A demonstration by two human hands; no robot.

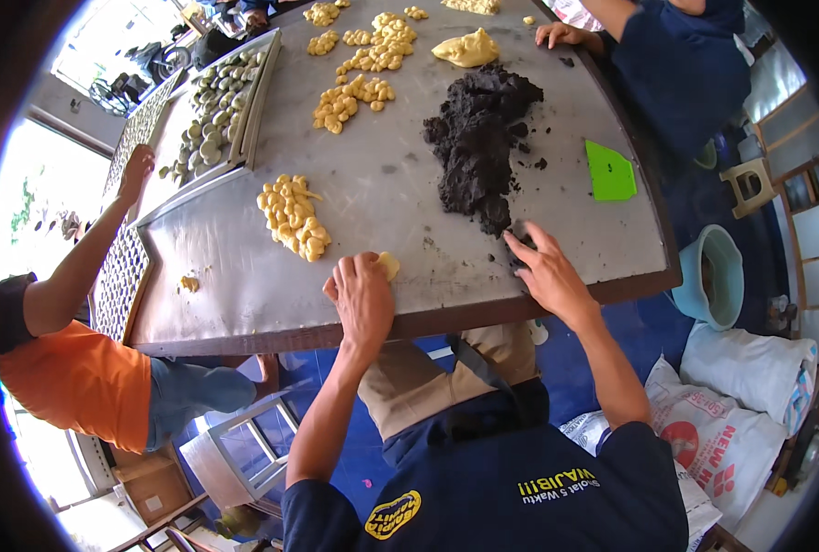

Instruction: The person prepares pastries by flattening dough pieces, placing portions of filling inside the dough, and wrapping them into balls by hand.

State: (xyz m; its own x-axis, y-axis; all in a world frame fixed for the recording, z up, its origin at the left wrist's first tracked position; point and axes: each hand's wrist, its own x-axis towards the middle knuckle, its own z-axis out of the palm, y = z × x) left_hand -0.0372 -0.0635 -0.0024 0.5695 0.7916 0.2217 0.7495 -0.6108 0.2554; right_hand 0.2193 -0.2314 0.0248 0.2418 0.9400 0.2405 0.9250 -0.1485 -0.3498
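Half curls the left hand [363, 299] against a disc [390, 266], grip hidden from telling, near the table's [455, 281] edge, and loosely bends the right hand [559, 281] beside the paste's [483, 133] near tip, whether pinching any impossible to tell, right of the dough lumps [292, 221].

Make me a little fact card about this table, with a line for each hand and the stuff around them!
Left hand: fingers curled, at a small yellow dough piece
Right hand: fingers spread, by the near end of the dark mound
Dark mound: crumbly, on the metal table
Nearest dough pile: yellow lumps, left of the mound
Flat green piece: right of the mound
Left side: a person in an orange shirt
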